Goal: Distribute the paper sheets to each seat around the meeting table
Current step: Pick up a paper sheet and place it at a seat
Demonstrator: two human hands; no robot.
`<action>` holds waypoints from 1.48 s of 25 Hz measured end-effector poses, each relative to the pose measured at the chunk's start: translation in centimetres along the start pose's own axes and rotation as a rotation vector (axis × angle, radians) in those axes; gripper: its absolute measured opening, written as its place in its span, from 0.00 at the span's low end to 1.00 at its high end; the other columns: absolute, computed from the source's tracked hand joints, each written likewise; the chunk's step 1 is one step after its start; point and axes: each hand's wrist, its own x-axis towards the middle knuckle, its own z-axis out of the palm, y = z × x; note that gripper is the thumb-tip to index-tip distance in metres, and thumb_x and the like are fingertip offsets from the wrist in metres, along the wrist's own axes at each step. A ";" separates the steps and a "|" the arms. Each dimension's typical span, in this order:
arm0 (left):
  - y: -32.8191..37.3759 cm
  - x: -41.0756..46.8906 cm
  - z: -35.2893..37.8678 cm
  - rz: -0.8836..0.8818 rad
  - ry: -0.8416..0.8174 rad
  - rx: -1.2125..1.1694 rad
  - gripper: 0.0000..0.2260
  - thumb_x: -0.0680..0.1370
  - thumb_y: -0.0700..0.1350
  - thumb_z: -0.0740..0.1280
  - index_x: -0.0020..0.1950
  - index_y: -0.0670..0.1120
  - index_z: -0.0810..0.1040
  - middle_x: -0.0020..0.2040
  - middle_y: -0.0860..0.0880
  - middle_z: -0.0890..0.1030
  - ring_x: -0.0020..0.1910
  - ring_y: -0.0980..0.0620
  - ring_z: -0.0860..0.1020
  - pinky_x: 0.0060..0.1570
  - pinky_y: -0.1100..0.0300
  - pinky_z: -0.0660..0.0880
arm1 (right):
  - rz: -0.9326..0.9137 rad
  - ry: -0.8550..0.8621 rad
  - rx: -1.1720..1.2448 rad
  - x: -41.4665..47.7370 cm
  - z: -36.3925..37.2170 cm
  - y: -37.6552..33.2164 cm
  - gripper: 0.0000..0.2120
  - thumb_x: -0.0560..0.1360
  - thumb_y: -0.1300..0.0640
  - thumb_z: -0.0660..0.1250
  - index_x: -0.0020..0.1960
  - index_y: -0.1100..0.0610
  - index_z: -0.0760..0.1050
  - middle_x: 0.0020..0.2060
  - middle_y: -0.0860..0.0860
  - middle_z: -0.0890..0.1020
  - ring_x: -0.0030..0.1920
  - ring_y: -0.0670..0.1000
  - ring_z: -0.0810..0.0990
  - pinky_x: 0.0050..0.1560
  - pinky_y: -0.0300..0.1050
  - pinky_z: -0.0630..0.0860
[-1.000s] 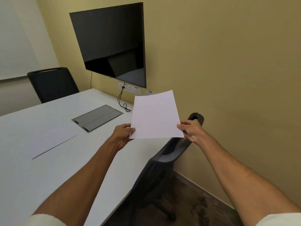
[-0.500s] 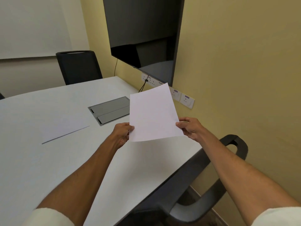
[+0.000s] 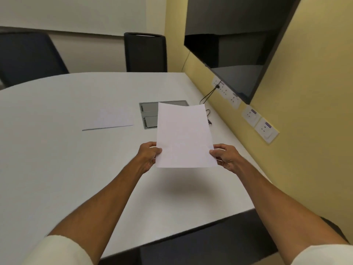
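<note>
Right now my left hand (image 3: 148,156) and right hand (image 3: 224,156) each pinch a near corner of the paper sheet (image 3: 184,136). It floats above the counter (image 3: 57,150), long side pointing away from me, both hands equally close to it.

The white meeting table (image 3: 57,169) spreads across the near and left of the scene; its far left edge is rounded, its right edge runs beside the wall; a paper sheet (image 3: 108,119) lies flat towards the far middle; just right of it is a grey hatch (image 3: 150,115) (set flush into the top, partly hidden); a black cable (image 3: 209,119) trails at the far right.
</note>
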 end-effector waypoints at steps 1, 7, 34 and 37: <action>-0.5 0.0 0.0 -0.005 0.035 0.007 0.13 0.76 0.29 0.62 0.59 0.37 0.75 0.55 0.37 0.79 0.46 0.43 0.79 0.43 0.53 0.79 | 0.010 -0.025 -0.006 0.9 0.2 0.3 0.15 0.72 0.70 0.69 0.58 0.63 0.75 0.42 0.57 0.82 0.40 0.52 0.81 0.42 0.45 0.79; -3.6 0.7 -0.4 -0.045 0.218 0.005 0.15 0.75 0.28 0.61 0.61 0.36 0.74 0.60 0.36 0.78 0.49 0.42 0.78 0.49 0.52 0.76 | 0.049 -0.174 -0.077 4.7 1.5 2.4 0.13 0.72 0.70 0.68 0.56 0.62 0.75 0.43 0.57 0.81 0.39 0.52 0.81 0.41 0.45 0.78; -17.2 9.3 0.1 -0.286 0.369 0.257 0.12 0.72 0.32 0.67 0.55 0.40 0.77 0.54 0.41 0.81 0.53 0.42 0.80 0.53 0.49 0.79 | 0.253 -0.056 -0.267 13.2 3.1 16.6 0.13 0.71 0.69 0.70 0.56 0.65 0.77 0.51 0.61 0.82 0.48 0.58 0.81 0.55 0.57 0.79; -17.4 9.0 -0.2 -0.248 0.391 0.336 0.10 0.70 0.33 0.69 0.49 0.42 0.76 0.44 0.45 0.80 0.46 0.44 0.78 0.48 0.51 0.79 | 0.242 -0.060 -0.316 13.2 3.1 16.7 0.14 0.70 0.69 0.70 0.55 0.65 0.77 0.52 0.62 0.82 0.50 0.61 0.81 0.56 0.60 0.79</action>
